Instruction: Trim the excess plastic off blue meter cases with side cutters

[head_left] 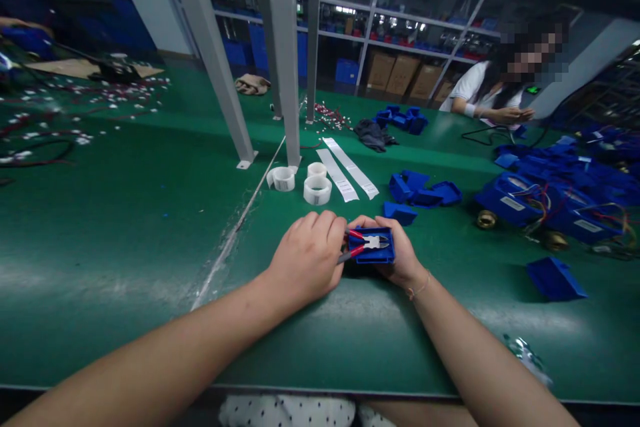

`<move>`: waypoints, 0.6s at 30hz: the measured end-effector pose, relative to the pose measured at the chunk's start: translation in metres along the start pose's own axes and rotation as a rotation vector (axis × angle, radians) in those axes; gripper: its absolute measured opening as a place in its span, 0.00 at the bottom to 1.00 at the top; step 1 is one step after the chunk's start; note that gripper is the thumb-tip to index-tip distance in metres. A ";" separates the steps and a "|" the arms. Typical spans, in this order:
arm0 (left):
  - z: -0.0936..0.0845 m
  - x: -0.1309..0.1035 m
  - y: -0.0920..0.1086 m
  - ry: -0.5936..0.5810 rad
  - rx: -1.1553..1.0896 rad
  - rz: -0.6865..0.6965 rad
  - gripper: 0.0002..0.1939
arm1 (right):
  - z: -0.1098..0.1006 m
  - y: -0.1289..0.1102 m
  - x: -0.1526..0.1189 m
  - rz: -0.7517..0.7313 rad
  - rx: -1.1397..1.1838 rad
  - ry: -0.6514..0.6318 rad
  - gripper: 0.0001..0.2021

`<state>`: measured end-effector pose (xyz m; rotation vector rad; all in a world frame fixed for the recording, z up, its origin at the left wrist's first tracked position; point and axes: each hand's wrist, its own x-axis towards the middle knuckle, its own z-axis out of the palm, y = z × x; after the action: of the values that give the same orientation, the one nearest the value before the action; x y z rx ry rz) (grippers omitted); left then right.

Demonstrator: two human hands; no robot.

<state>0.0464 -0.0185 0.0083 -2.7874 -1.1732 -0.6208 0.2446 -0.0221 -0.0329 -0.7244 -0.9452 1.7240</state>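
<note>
My left hand (311, 250) is closed around the red-and-grey handles of a pair of cutting pliers (371, 242). The jaws lie over the open side of a small blue plastic box (371, 257), slightly parted and pointing right. My right hand (403, 253) grips that box from its right and far sides, a little above the green table. Whether the jaws touch anything inside the box, I cannot tell. Beyond my hands lie several loose blue plastic parts (425, 195) and a single blue piece (399, 213).
Rolls of white labels (317, 190) and two label strips (337, 175) lie ahead. Grey metal posts (285, 67) rise from the green table (125, 233). Blue units with wires and brass fittings (515, 200) sit at right, near a blue cover (556, 278). A co-worker (480, 90) sits across.
</note>
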 end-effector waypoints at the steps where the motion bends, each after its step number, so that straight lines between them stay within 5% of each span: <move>1: 0.000 0.000 0.000 -0.008 -0.001 -0.006 0.17 | 0.000 0.000 0.000 0.000 0.001 -0.005 0.24; 18: 0.006 -0.002 -0.002 -0.021 -0.025 -0.011 0.16 | 0.002 0.000 -0.002 0.032 0.019 -0.006 0.25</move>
<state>0.0459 -0.0175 0.0023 -2.8170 -1.1932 -0.6129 0.2432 -0.0243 -0.0315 -0.7255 -0.9243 1.7619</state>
